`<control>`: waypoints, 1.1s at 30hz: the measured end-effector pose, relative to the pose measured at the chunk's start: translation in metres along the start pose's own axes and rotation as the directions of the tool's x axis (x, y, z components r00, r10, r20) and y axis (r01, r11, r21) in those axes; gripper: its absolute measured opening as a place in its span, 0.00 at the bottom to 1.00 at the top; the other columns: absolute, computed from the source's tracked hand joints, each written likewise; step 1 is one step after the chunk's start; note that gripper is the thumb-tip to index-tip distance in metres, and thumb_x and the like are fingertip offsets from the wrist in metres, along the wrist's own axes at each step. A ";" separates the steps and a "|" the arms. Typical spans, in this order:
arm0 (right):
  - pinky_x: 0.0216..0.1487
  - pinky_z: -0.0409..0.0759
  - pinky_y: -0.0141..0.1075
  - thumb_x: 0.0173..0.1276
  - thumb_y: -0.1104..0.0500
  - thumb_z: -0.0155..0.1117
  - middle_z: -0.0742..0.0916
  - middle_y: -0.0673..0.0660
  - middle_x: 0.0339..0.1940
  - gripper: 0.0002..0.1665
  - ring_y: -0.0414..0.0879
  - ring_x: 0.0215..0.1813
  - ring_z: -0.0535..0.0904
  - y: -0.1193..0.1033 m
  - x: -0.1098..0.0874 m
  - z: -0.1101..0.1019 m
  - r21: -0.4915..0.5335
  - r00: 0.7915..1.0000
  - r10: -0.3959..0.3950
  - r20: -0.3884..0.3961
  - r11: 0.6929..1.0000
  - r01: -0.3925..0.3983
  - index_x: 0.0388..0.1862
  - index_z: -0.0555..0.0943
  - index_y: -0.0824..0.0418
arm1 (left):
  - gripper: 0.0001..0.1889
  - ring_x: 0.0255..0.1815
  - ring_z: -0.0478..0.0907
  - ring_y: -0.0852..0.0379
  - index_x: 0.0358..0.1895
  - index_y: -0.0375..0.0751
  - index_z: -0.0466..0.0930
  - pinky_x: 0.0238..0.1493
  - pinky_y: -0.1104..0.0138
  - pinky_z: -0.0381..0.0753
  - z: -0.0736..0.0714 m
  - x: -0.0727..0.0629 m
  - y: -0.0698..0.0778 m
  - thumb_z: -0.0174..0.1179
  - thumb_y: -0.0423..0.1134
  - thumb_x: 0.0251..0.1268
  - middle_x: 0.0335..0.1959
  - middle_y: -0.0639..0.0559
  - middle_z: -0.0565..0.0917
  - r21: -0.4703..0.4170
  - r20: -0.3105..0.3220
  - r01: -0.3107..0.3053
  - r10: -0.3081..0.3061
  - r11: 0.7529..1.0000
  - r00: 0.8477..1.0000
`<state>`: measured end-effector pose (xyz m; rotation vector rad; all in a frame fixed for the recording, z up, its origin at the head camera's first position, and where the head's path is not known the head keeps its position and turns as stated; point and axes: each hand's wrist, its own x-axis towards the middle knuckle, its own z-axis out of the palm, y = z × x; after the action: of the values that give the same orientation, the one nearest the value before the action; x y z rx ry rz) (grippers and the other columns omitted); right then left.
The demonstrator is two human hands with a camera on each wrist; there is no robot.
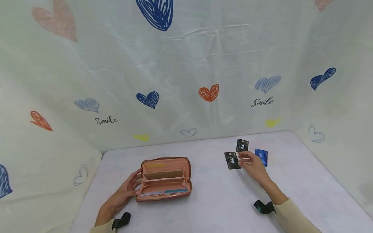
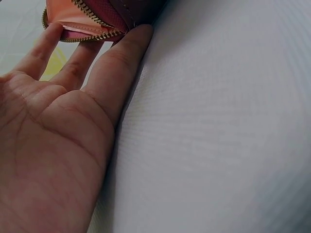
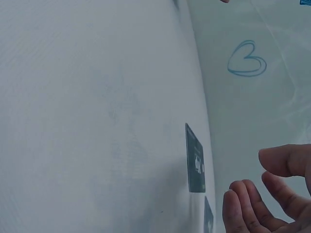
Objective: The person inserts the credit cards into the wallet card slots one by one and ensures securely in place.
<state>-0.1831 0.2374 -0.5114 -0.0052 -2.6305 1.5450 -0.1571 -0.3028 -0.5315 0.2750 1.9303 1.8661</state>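
Note:
An unzipped pink wallet (image 1: 165, 185) sits spread on the table, its compartments showing and a bluish and a whitish item in the front slot. My left hand (image 1: 125, 192) touches its left edge with fairly straight, spread fingers; in the left wrist view the thumb (image 2: 116, 73) meets the corner beside the brass zipper (image 2: 92, 36). Over on the right, my right hand (image 1: 256, 168) is above a black VIP card (image 1: 231, 160). The right wrist view shows its thumb (image 3: 286, 160) apart from the fingers, nothing between them. Another black VIP card (image 1: 241, 145) lies just behind.
A blue card (image 1: 263, 157) lies right of the black cards, partly behind my right hand. The white table (image 1: 204, 207) ends at a pale cloth backdrop (image 1: 175, 113) printed with hearts. Each wrist carries a small black camera (image 1: 263, 207).

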 end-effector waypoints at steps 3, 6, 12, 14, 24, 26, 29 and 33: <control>0.54 0.87 0.40 0.71 0.72 0.66 0.83 0.75 0.62 0.25 0.67 0.61 0.82 0.002 0.002 0.000 -0.008 0.999 0.046 0.004 0.999 -0.046 0.66 0.76 0.75 | 0.48 0.68 0.72 0.70 0.87 0.42 0.40 0.65 0.69 0.76 0.000 -0.001 0.001 0.63 0.31 0.73 0.76 0.58 0.61 0.000 -0.011 0.012 -0.012 1.000 1.000; 0.59 0.85 0.51 0.72 0.70 0.66 0.81 0.76 0.64 0.27 0.69 0.63 0.80 0.005 0.004 0.000 -0.011 0.997 0.080 0.014 0.997 -0.079 0.68 0.74 0.75 | 0.49 0.68 0.72 0.70 0.87 0.41 0.40 0.65 0.70 0.76 0.001 -0.001 0.002 0.63 0.31 0.73 0.76 0.58 0.61 -0.002 -0.014 0.014 -0.014 1.000 1.000; 0.64 0.82 0.58 0.72 0.68 0.66 0.79 0.76 0.67 0.31 0.70 0.67 0.78 0.008 0.005 0.002 -0.014 0.989 0.143 0.034 0.990 -0.143 0.72 0.71 0.74 | 0.47 0.68 0.72 0.71 0.87 0.42 0.40 0.65 0.70 0.76 0.001 0.000 0.000 0.61 0.30 0.74 0.72 0.66 0.64 -0.013 0.003 -0.003 0.003 1.000 1.000; 0.64 0.81 0.58 0.72 0.68 0.67 0.77 0.77 0.68 0.33 0.71 0.68 0.77 0.008 0.006 0.004 -0.015 0.986 0.163 0.039 0.987 -0.162 0.73 0.69 0.74 | 0.47 0.68 0.72 0.71 0.87 0.43 0.41 0.65 0.70 0.76 0.001 0.000 0.000 0.61 0.30 0.74 0.72 0.68 0.65 -0.018 0.007 -0.007 0.008 1.000 1.000; 0.68 0.78 0.60 0.66 0.71 0.69 0.78 0.78 0.67 0.35 0.72 0.67 0.77 0.011 0.012 0.012 -0.031 0.987 0.152 0.044 0.988 -0.151 0.71 0.70 0.75 | 0.47 0.69 0.72 0.69 0.87 0.44 0.42 0.66 0.69 0.76 0.000 0.000 -0.001 0.61 0.30 0.74 0.73 0.66 0.65 -0.020 0.015 -0.021 0.022 1.000 1.000; 0.68 0.77 0.61 0.65 0.70 0.71 0.78 0.79 0.66 0.37 0.73 0.67 0.77 0.008 0.014 0.014 -0.064 0.989 0.140 0.053 0.989 -0.136 0.71 0.70 0.75 | 0.47 0.69 0.72 0.69 0.87 0.45 0.42 0.65 0.69 0.76 0.000 0.000 -0.002 0.62 0.30 0.74 0.73 0.65 0.64 -0.016 0.011 -0.021 0.021 1.000 1.000; 0.67 0.77 0.62 0.64 0.70 0.73 0.77 0.80 0.66 0.38 0.74 0.66 0.77 0.005 0.017 0.017 -0.120 0.990 0.125 0.070 0.986 -0.116 0.71 0.70 0.76 | 0.47 0.69 0.72 0.69 0.87 0.45 0.42 0.65 0.69 0.76 -0.001 -0.001 -0.002 0.62 0.30 0.73 0.73 0.65 0.65 -0.017 0.011 -0.022 0.022 1.000 1.000; 0.67 0.76 0.64 0.63 0.68 0.75 0.76 0.81 0.64 0.40 0.75 0.65 0.76 0.000 0.020 0.023 -0.189 0.990 0.112 0.081 0.977 -0.095 0.70 0.69 0.77 | 0.47 0.69 0.72 0.69 0.87 0.44 0.42 0.65 0.69 0.77 -0.001 -0.002 -0.002 0.62 0.31 0.73 0.73 0.63 0.65 -0.018 0.007 -0.014 0.014 1.000 1.000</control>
<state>-0.2047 0.2182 -0.5216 -0.0880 -2.8798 1.3526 -0.1555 -0.3043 -0.5335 0.2900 1.9109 1.8884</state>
